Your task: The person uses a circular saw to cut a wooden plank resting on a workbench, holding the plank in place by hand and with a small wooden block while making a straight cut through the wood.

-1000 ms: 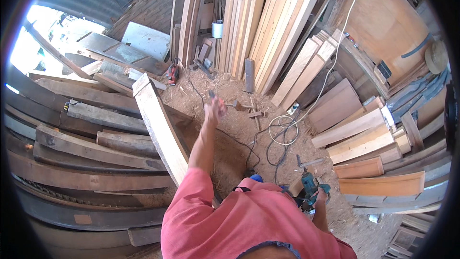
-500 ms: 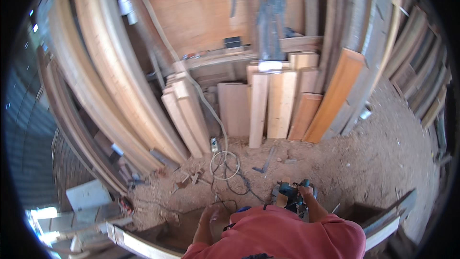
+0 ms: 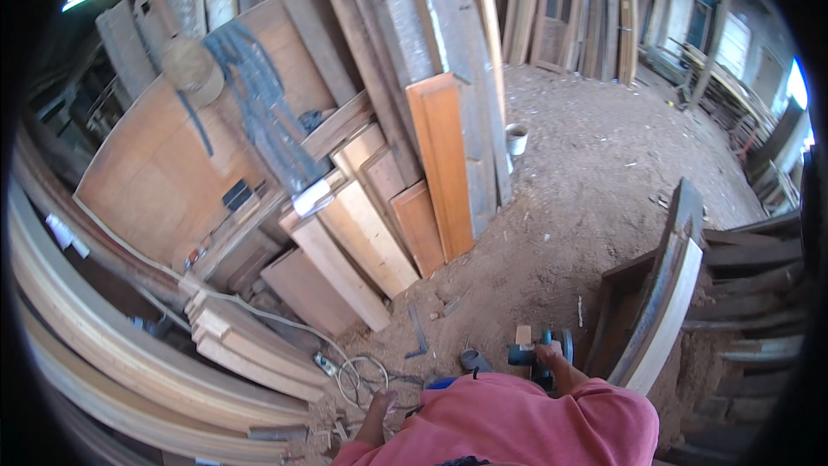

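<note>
My right hand (image 3: 548, 352) is closed around the handle of a teal circular saw (image 3: 521, 354), held low in front of me beside my body. A round disc-like part shows on the saw's right side, and a light brown block-like patch shows just above its body. My left hand (image 3: 385, 400) hangs low at my left side, near the coiled pale cable (image 3: 362, 362). Its fingers look loosely apart, with nothing visible in them. A dark rounded thing (image 3: 473, 361) lies just ahead of my pink shirt; I cannot make out what it is.
A pale plank (image 3: 666, 319) lies along a weathered beam (image 3: 677, 233) to my right. Boards lean ahead, among them an orange-brown board (image 3: 442, 164). A dark angled metal tool (image 3: 417, 332) lies on the dusty ground. Long curved-looking planks (image 3: 129, 371) stand left; a white bucket (image 3: 516, 138) sits farther off.
The view has swung to the right, so the leaning boards now appear further left and the beam and plank on my right show more. The saw stays in my right hand.
</note>
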A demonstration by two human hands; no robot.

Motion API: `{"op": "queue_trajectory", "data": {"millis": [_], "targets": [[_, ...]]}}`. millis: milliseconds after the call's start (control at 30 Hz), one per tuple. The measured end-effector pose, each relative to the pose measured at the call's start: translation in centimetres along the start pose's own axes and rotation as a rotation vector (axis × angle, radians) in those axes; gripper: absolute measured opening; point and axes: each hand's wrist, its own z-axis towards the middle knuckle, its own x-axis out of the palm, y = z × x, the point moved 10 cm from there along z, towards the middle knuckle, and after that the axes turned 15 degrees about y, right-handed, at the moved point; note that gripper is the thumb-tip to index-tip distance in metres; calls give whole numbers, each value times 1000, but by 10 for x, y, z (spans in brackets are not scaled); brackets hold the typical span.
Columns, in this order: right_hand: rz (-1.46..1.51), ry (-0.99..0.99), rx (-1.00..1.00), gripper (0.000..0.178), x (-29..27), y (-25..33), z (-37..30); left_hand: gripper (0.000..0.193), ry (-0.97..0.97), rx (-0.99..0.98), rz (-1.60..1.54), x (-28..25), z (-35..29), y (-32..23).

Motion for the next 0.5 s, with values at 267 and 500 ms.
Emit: {"op": "queue_trajectory", "data": {"millis": [267, 500], "targets": [[-402, 143, 306, 41, 64, -53, -74, 37, 27, 165, 99, -57, 46, -117], [1367, -648, 697, 26, 102, -15, -225, 42, -52, 9, 383, -103, 64, -140]]}}
